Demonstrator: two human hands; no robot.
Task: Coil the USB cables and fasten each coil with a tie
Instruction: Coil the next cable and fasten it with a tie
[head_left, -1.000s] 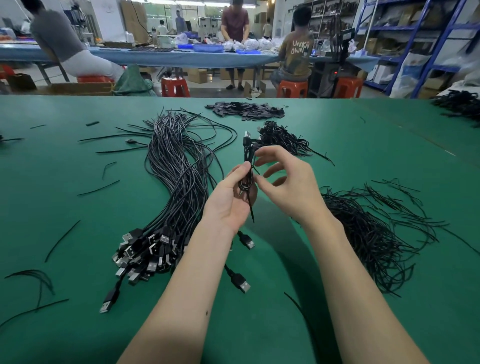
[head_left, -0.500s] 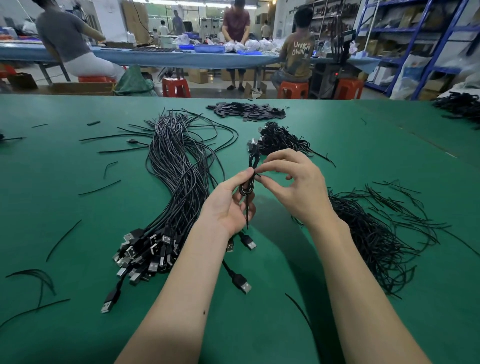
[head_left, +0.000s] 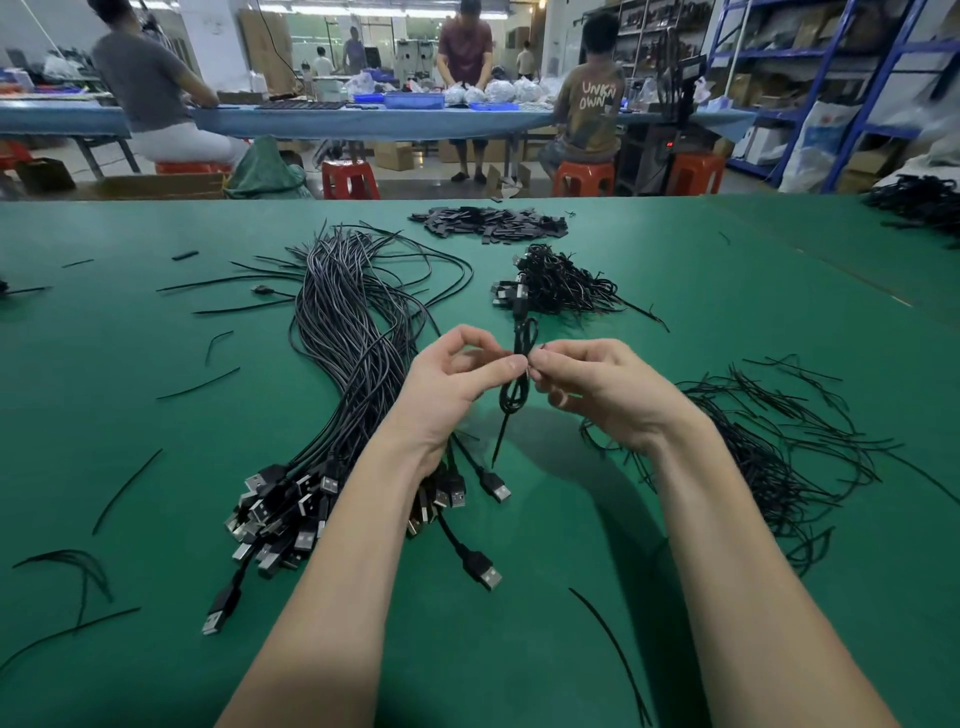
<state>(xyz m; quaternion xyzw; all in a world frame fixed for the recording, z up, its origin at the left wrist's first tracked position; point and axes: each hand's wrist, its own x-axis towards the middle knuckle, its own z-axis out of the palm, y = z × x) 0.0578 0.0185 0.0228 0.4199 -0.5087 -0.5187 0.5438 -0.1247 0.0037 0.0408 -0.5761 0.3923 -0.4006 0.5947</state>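
A black coiled USB cable stands upright above the green table, pinched at its waist from both sides. My left hand pinches it with thumb and forefinger from the left. My right hand pinches it, or the tie around it, from the right. A thin black tie end hangs straight down below the coil. A big bundle of loose USB cables lies to the left, plugs toward me. A heap of loose black ties lies at the right. A pile of tied coils sits behind my hands.
A pile of flat black pieces lies at the table's far side. Stray ties are scattered on the left. More black cables sit at the far right edge. People work at a blue bench beyond the table.
My hands have drawn slightly apart, so each pinches the coil from its own side. The coil has moved a little to the right and its loop stands more open.
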